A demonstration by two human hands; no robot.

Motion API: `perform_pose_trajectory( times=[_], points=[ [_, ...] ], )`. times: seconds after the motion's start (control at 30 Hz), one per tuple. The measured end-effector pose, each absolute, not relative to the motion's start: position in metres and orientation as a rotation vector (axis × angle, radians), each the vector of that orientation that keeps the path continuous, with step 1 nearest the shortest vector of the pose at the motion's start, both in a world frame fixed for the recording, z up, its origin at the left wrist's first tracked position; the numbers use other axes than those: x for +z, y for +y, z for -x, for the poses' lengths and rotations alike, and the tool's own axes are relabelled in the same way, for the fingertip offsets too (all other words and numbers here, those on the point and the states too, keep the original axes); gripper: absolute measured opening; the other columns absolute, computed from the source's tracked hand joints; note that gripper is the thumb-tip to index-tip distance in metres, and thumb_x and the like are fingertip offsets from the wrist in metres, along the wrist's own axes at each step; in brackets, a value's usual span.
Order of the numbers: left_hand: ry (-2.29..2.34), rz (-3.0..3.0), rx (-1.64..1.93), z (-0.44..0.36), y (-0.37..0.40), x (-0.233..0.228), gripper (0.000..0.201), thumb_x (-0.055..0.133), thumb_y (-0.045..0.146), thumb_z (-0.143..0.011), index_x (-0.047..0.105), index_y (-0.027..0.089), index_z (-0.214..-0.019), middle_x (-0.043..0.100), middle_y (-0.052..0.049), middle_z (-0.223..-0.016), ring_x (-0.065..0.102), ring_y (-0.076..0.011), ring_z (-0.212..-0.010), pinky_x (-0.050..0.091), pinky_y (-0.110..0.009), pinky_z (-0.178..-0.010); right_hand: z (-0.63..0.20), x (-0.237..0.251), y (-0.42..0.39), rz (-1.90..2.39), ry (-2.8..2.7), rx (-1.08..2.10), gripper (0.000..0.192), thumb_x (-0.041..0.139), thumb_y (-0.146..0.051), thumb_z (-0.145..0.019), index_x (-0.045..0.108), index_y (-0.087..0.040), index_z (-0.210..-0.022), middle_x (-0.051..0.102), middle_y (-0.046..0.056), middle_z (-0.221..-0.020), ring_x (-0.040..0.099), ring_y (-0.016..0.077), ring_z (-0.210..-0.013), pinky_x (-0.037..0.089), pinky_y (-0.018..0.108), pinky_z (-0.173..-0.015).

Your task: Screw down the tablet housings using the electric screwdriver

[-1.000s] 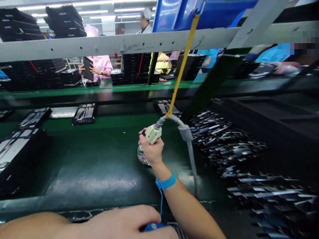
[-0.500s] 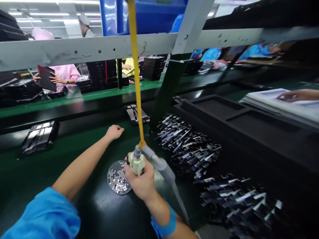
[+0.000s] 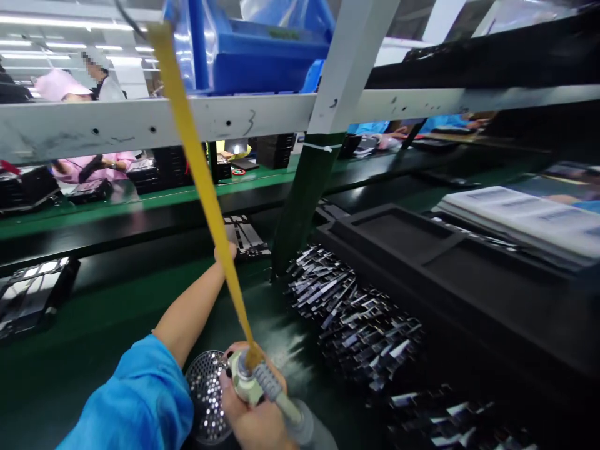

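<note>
Right now my right hand [image 3: 255,419] grips the cream screwdriver [image 3: 246,381] low on the green counter [image 3: 94,325], beside the perforated dish [image 3: 206,394]. My left hand [image 3: 224,251] reaches toward a black tray [image 3: 246,236] — its fingers hide behind the yellow strap [image 3: 201,181], so I cannot tell its state.

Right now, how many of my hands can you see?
2: right hand grips the power tool at bottom centre; left hand reaches out to the black tray on the belt.
</note>
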State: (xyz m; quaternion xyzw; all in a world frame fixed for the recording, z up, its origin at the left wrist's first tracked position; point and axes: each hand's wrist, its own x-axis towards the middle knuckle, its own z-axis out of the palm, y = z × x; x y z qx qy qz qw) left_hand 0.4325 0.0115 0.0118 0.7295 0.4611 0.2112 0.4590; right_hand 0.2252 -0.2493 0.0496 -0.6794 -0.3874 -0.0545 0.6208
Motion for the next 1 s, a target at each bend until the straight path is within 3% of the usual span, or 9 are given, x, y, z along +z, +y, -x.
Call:
perform_pose_trajectory(
  times=[0.27, 0.47, 0.7, 0.9, 1.0],
  points=[
    [0.942, -1.299, 0.820, -0.335, 0.026, 0.032, 0.040, 0.064, 0.037, -0.100, 0.060, 0.017, -0.134, 0.062, -0.012, -0.136, 0.065, -0.0257, -0.116, 0.057, -0.048, -0.098, -0.231, 0.048, -0.249, 1.606, -0.844, -0.142, 0.013, 0.069, -0.028, -0.084, 0.069, -0.022, -0.096, 0.076, 0.003, -0.087, 0.073, 0.0190, -0.074, 0.061, 0.029, -0.071],
    [0.905, -1.046, 0.875, -0.171, 0.035, 0.050, 0.052, 0.066, 0.020, -0.097, 0.055, 0.022, -0.148, 0.070, -0.011, -0.134, 0.071, -0.0185, -0.112, 0.055, -0.036, -0.105, -0.242, 0.046, -0.234, 1.539, -0.662, -0.157, 0.021, 0.074, -0.035, -0.081, 0.071, -0.020, -0.095, 0.077, 0.005, -0.084, 0.074, 0.0211, -0.072, 0.063, 0.034, -0.071],
    [1.012, -0.923, 0.850, 0.017, -0.031, 0.046, 0.054, 0.072, 0.024, -0.092, 0.060, 0.027, -0.145, 0.077, -0.007, -0.114, 0.076, -0.0163, -0.093, 0.060, -0.031, -0.094, -0.232, 0.069, -0.178, 1.384, -0.723, -0.200, 0.026, 0.076, -0.033, -0.081, 0.070, -0.020, -0.103, 0.076, 0.006, -0.091, 0.075, 0.0223, -0.079, 0.064, 0.038, -0.073],
    [1.094, -1.194, 0.692, 0.074, -0.093, 0.002, 0.063, 0.063, 0.049, -0.096, 0.044, 0.027, -0.152, 0.068, -0.001, -0.090, 0.069, -0.0148, -0.074, 0.059, -0.026, -0.069, -0.231, 0.048, -0.166, 1.395, -0.791, -0.234, 0.023, 0.075, -0.031, -0.081, 0.069, -0.020, -0.100, 0.075, 0.005, -0.089, 0.074, 0.0210, -0.081, 0.065, 0.038, -0.075],
    [1.043, -1.670, 0.567, 0.086, -0.092, -0.001, 0.058, 0.056, 0.048, -0.101, 0.044, 0.024, -0.152, 0.068, -0.004, -0.097, 0.068, -0.0164, -0.079, 0.059, -0.030, -0.072, -0.231, 0.038, -0.173, 1.365, -0.745, -0.181, 0.024, 0.075, -0.030, -0.081, 0.068, -0.020, -0.102, 0.074, 0.005, -0.089, 0.071, 0.0183, -0.070, 0.064, 0.036, -0.066]
  ],
)
